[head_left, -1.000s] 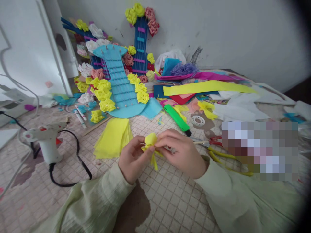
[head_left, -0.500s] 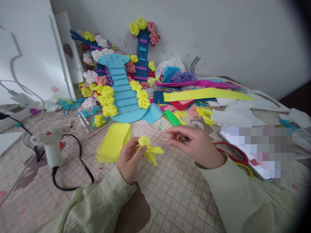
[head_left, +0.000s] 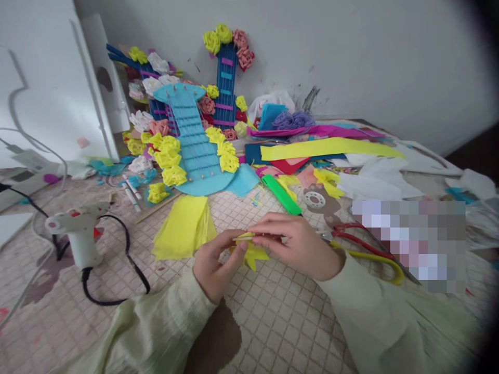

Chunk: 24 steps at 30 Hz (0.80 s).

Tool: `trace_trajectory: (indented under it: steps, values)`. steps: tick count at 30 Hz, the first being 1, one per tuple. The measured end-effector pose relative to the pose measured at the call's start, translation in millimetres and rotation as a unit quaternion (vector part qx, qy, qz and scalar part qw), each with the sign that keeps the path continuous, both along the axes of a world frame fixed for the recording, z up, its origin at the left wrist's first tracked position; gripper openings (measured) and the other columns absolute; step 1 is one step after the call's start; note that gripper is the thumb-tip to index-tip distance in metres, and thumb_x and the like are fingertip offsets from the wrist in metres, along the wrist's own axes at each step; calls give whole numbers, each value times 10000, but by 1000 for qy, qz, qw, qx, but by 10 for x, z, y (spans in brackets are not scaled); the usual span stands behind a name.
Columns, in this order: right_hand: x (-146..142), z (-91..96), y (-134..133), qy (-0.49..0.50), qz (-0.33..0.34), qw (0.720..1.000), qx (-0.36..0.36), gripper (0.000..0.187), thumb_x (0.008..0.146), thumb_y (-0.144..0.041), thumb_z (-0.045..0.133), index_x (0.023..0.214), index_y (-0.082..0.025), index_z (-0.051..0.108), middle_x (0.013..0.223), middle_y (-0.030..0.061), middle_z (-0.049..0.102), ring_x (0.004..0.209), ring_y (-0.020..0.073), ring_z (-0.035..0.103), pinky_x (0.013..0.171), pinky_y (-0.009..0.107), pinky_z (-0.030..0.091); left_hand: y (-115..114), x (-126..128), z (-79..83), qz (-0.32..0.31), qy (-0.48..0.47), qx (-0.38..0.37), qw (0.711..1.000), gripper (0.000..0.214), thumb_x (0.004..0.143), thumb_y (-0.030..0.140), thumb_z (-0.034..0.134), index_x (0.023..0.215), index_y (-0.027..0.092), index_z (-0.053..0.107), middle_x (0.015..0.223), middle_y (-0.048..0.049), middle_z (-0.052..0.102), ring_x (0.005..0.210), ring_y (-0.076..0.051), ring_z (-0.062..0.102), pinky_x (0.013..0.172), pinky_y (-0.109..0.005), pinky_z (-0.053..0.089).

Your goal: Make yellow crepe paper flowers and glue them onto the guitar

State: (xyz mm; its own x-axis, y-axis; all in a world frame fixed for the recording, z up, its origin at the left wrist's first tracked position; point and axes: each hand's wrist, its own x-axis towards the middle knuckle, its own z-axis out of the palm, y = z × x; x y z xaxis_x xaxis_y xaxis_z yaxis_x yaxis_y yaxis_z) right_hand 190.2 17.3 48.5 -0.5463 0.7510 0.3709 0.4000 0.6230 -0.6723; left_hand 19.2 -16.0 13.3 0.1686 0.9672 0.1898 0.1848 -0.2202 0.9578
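Observation:
A small yellow paper flower (head_left: 254,254) is pinched between the thumb and fingers of my left hand (head_left: 220,259); the hands partly cover it. Closed around a thin wooden stick (head_left: 249,237), my right hand (head_left: 298,246) has brought its tip against the flower and the left fingertips. Just behind my left hand lies a stack of yellow paper sheets (head_left: 181,228). A green box cutter (head_left: 281,195) rests beyond my right hand, and red-and-yellow-handled scissors (head_left: 366,246) lie beside its wrist.
At the left stands a white glue gun (head_left: 80,234) with a black cord. A light blue paper guitar (head_left: 198,140) with yellow flowers leans at the back. A white ring (head_left: 314,199), a long yellow paper strip (head_left: 331,149) and white paper scraps (head_left: 378,179) lie to the right.
My right hand has moved left and brought the stick onto the flower. The flower, turned in my left hand, is now more hidden. More of the box cutter and scissors shows.

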Motion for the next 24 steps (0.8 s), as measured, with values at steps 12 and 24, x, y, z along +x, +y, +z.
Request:
trace_trajectory:
  steps: [12,24]
  values:
    - [-37,-109,-46,-13,-18,991,128,201,827,-151,481,899,-171,668,808,57,625,735,132,574,636,258,483,25,36,98,42,-102,-100,989,151,713,266,612,797,164,685,771,-47,714,727,-171,659,664,-263,544]
    - [-75,-88,-85,13,-48,996,76,171,810,-199,527,914,-141,651,824,54,653,746,128,591,654,248,492,39,46,53,52,-79,-88,992,146,713,247,615,804,151,676,756,-52,712,682,-158,655,612,-248,545]
